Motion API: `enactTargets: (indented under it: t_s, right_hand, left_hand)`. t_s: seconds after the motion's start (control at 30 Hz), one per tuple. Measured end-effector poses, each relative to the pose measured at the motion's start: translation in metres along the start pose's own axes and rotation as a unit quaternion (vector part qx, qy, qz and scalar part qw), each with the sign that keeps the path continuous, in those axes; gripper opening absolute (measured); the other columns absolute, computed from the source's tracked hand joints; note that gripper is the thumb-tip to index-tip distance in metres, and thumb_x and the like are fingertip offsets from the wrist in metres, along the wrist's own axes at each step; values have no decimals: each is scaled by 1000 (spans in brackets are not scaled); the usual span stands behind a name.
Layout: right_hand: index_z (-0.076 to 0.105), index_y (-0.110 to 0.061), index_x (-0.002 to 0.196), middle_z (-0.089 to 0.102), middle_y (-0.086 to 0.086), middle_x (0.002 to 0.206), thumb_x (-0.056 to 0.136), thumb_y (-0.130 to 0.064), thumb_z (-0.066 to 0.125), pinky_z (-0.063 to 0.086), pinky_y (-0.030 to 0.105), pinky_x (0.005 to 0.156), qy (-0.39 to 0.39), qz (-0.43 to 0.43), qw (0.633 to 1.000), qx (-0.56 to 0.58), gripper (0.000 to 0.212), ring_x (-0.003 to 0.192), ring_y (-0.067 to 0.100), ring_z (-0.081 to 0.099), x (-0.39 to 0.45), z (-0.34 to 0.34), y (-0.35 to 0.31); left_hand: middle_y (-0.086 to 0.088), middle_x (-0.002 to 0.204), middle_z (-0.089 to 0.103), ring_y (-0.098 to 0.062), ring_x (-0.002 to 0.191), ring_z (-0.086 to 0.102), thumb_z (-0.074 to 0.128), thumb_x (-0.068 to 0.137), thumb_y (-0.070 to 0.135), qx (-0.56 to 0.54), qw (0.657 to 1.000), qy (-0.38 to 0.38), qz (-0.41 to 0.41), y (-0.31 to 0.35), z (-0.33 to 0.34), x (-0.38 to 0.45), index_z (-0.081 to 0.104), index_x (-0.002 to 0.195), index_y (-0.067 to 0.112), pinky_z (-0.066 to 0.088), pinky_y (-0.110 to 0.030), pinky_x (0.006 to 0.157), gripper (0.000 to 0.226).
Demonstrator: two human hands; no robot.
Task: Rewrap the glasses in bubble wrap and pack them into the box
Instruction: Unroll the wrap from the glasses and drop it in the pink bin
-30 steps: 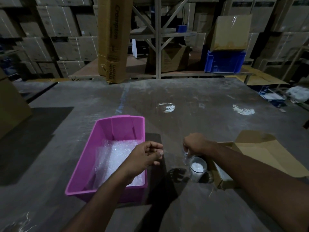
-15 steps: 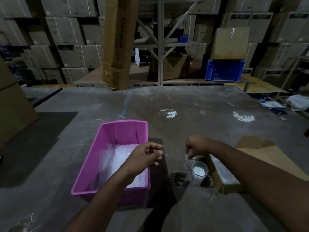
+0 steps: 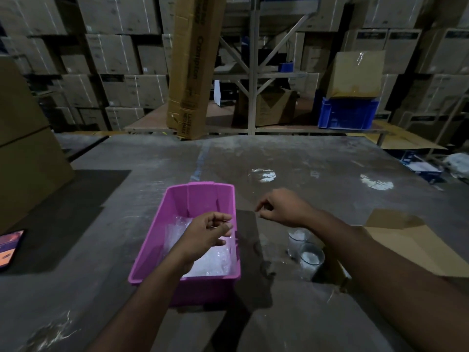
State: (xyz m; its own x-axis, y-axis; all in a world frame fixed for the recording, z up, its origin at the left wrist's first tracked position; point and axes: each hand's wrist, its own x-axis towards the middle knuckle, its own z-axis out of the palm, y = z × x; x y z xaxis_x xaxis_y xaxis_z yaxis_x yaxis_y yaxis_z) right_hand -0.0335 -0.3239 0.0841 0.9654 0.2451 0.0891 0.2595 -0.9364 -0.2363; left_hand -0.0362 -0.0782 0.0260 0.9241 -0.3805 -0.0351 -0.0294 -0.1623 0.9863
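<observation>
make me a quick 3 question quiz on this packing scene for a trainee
1. True or false: the two glasses stand on the table, outside the pink bin.
2. What lies inside the pink bin? A) bubble wrap B) a phone C) folded cloth
3. Fill in: the open cardboard box lies on the person's ____ side.

Key
1. True. They stand upright beside the box, under the right forearm.
2. A, bubble wrap, below the left hand.
3. Right. The right hand hangs above the table, touching neither glass.
</observation>
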Motion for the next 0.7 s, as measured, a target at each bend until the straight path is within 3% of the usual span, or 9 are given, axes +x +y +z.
enactTargets:
  t_s: [0.1,0.27,0.47,0.57,0.7]
  right_hand:
    - [78,-22,107,77,-2,95,90,-27,69,42,24,67,3,-39,999,35,20,83,15,68,8,15,-40]
    - [74,-17,113,75,0,102,93,-24,67,53,29,76,-37,-85,994,64,22,84,12,66,20,59,-97]
    - [64,-7,123,69,11,119,90,-34,72,52,38,91,-171,-82,979,-70,44,111,30,62,47,120,-125]
    - [60,-4,120,65,15,118,86,-32,76,50,37,78,-235,-53,961,-136,47,104,32,63,56,142,-127]
    - [56,-5,121,57,14,116,85,-9,72,47,36,68,-239,-60,949,-199,40,97,30,64,60,156,-130]
  left_hand:
    - [-6,106,74,-18,99,73,69,95,21,7,999,35,-7,-7,-17,-3,70,111,20,60,-33,81,16]
    - [-15,106,73,-19,92,71,69,95,13,8,996,89,-19,-18,-45,-14,68,111,14,58,-29,75,16]
    - [-9,92,64,-20,88,63,66,95,4,11,988,150,-31,-26,-72,-31,61,109,13,54,-26,70,17]
    - [-10,94,64,-21,89,63,66,95,5,18,986,165,-28,-30,-82,-41,59,107,19,54,-29,71,20]
    - [-11,100,67,-23,93,67,67,95,8,37,985,168,-33,-31,-92,-50,61,114,14,59,-33,77,21]
